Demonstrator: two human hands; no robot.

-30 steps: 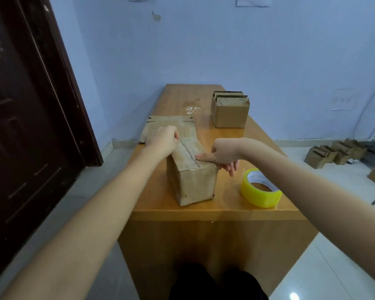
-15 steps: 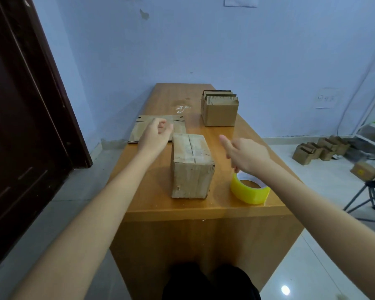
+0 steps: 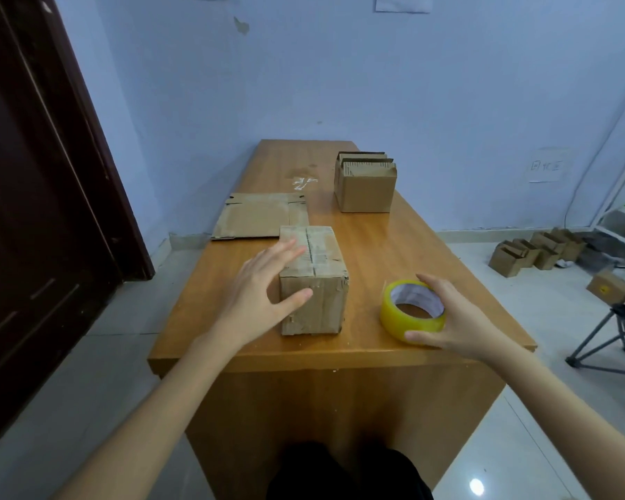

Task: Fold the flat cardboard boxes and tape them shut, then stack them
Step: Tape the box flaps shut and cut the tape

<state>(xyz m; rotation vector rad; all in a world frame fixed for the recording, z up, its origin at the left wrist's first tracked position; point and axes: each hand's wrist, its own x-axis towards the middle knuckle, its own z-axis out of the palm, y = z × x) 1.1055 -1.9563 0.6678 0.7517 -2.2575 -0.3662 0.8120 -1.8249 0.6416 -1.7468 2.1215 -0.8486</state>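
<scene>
A folded cardboard box (image 3: 322, 301) with a taped top seam stands near the front of the wooden table (image 3: 394, 247). My left hand (image 3: 260, 290) lies spread against its near left corner, with the fingers on the top and the thumb on the front face. A yellow tape roll (image 3: 399, 313) lies flat to the right of the box. My right hand (image 3: 451, 319) grips the roll, thumb on the near side and fingers round the far rim. A flat cardboard blank (image 3: 257, 220) lies just behind the box on the left.
An open box (image 3: 367, 191) holding upright cardboard pieces stands at the back right of the table. Several small boxes (image 3: 534, 250) sit on the floor to the right, near a folding chair (image 3: 617, 333). A dark door (image 3: 33, 211) is on the left.
My left hand came forward from behind the box and spread open on its near left corner. My right hand dropped to the tape roll and took hold of it.
</scene>
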